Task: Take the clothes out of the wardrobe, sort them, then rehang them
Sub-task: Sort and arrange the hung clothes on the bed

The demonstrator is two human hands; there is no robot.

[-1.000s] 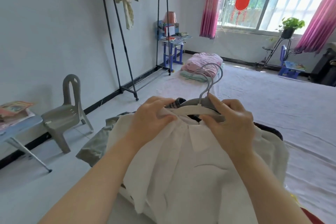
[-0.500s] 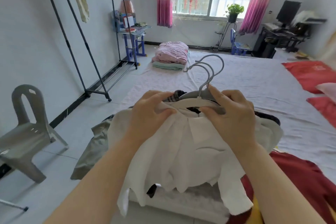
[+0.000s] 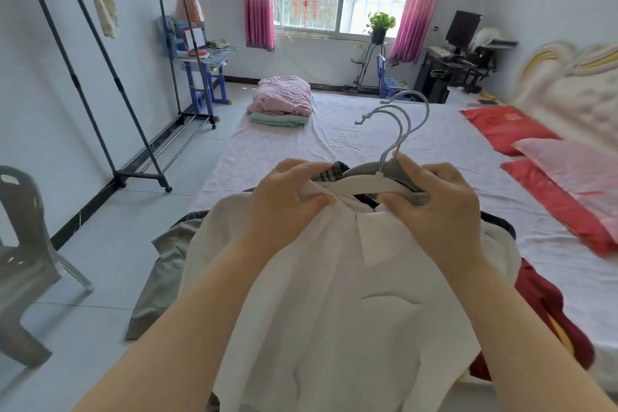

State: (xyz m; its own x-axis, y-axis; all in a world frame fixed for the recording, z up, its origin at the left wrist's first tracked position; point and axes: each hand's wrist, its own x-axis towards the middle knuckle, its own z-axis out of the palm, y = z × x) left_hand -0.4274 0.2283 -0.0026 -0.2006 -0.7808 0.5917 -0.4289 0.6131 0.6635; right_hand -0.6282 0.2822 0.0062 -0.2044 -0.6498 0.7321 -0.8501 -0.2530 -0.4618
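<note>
Clothes [image 3: 361, 328] on hangers [image 3: 363, 170], w/ a white shirt [image 3: 317, 261] on top, hang as one bundle over the near edge of the bed [image 3: 351, 140], well apart from the rack [image 3: 140, 177] at the left wall. Left hand [image 3: 281, 204] pinches the shirt's collar cloth at the white hanger's shoulder, and right hand [image 3: 434, 207] is curled round the hanger bars at the neck. Step in hand is prob. laying the bundle down for sorting: best to put it flat on the bare sheet w/ all hangers facing one way & release the right hand last, else hangers can slip out of the collars.
</note>
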